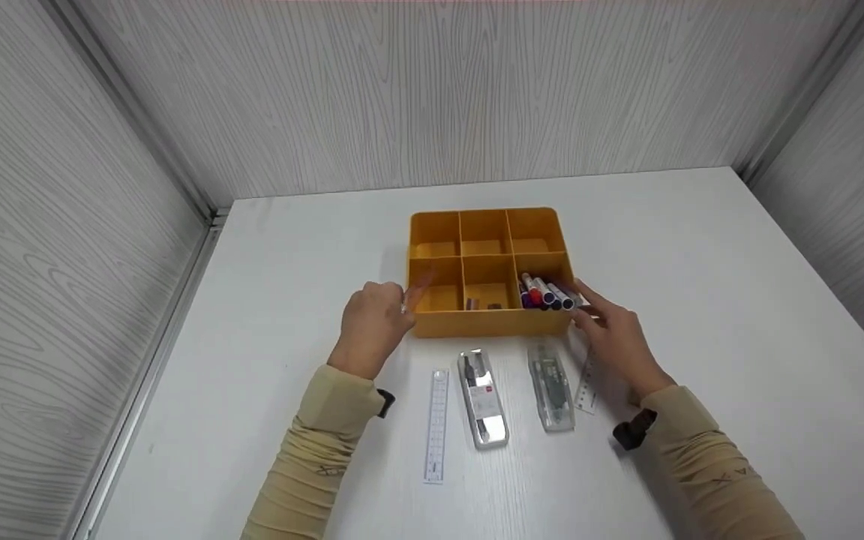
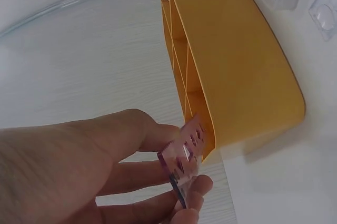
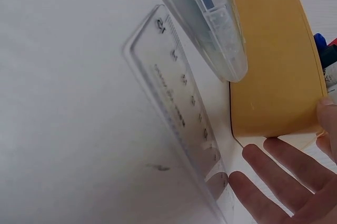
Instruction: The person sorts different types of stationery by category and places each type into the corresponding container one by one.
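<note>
My left hand (image 1: pixel 373 326) pinches a pinkish see-through stencil ruler (image 2: pixel 181 155) with cut-out shapes, at the left front corner of a yellow compartment box (image 1: pixel 488 324). The stencil ruler's upper end leans over the front left compartment. At the box's right front corner, my right hand (image 1: pixel 612 334) touches the wall, its thumb near the rim and its other fingers (image 3: pixel 287 168) fairly straight and spread. Several markers (image 1: pixel 544 292) lie in the front right compartment. Small pieces (image 1: pixel 483 304) sit in the front middle one.
In front of the box lie a clear ruler (image 1: pixel 437 427), a pencil case with a white label (image 1: pixel 484 401), and a second clear case (image 1: pixel 552 390). Another clear ruler (image 3: pixel 174 92) lies beside that case, under my right hand. Pale panels (image 1: pixel 439 90) enclose the white table (image 1: pixel 289 255).
</note>
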`<control>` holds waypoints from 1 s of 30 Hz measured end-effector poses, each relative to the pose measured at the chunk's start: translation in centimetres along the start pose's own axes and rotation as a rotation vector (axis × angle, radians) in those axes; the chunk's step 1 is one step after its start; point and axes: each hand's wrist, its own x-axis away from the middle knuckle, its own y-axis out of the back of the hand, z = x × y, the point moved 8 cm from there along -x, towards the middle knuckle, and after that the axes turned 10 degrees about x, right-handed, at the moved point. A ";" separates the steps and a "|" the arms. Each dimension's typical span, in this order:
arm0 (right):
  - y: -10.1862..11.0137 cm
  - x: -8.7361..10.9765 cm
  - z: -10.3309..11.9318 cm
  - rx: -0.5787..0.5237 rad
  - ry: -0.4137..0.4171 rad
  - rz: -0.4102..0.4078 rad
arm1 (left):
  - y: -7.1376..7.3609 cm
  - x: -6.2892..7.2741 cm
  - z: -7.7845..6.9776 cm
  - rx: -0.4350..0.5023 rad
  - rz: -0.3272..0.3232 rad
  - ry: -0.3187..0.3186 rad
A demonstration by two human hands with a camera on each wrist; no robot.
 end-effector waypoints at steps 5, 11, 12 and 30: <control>0.0 0.0 -0.1 -0.004 -0.004 0.006 | -0.9 -0.9 -1.1 -0.074 0.037 0.016; -0.1 -0.1 -0.1 -0.014 -0.026 0.029 | -1.7 -1.6 -1.9 -0.110 0.038 0.034; -0.1 -0.1 -0.1 -0.013 -0.032 0.030 | -1.8 -1.7 -2.1 -0.114 0.030 0.029; -0.1 -0.2 0.0 -0.003 -0.003 0.010 | -2.6 -2.5 -1.8 -0.152 -0.080 0.003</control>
